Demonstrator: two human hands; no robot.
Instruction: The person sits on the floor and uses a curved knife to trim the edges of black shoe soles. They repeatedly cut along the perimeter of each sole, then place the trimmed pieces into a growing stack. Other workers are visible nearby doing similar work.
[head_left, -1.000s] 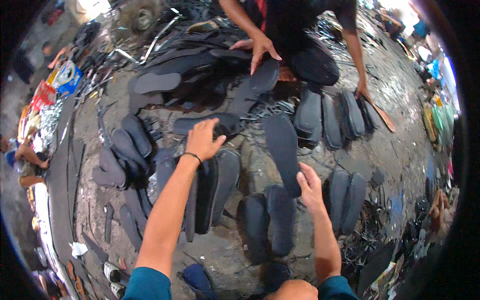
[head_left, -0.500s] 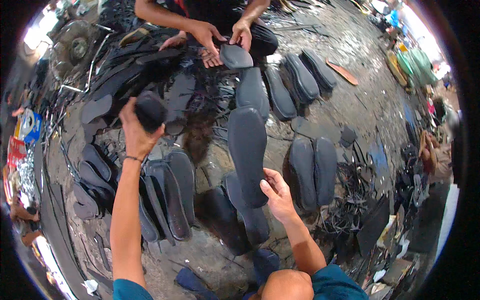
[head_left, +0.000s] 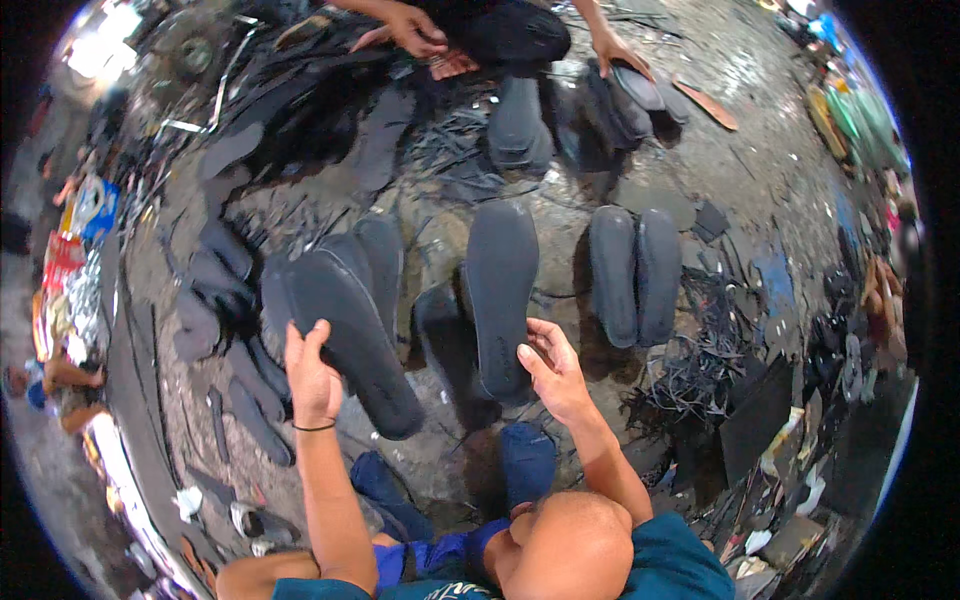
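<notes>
My left hand (head_left: 315, 375) grips the side of a black shoe sole (head_left: 355, 335), its thumb along the edge. That sole slants over other soles on the ground, and a second dark edge shows behind its upper end. My right hand (head_left: 555, 370) pinches another black sole (head_left: 503, 290) near its narrower lower end, holding it nearly upright above a dark sole (head_left: 450, 355). To the right of it lie two soles side by side (head_left: 635, 275). Several more soles (head_left: 215, 290) are grouped on the left.
Across from me, a co-worker's hand (head_left: 622, 55) touches a stack of soles (head_left: 620, 110); their other hand (head_left: 415, 32) is near their foot. A short pile of soles (head_left: 520, 125) lies before them. Rubber scraps (head_left: 700, 350) are heaped at right. My blue-socked foot (head_left: 527, 460) is close below.
My left hand has come down and nearer from the upper left, now with a sole in full view. My right hand keeps its sole. The co-worker's hand has moved right to the stack.
</notes>
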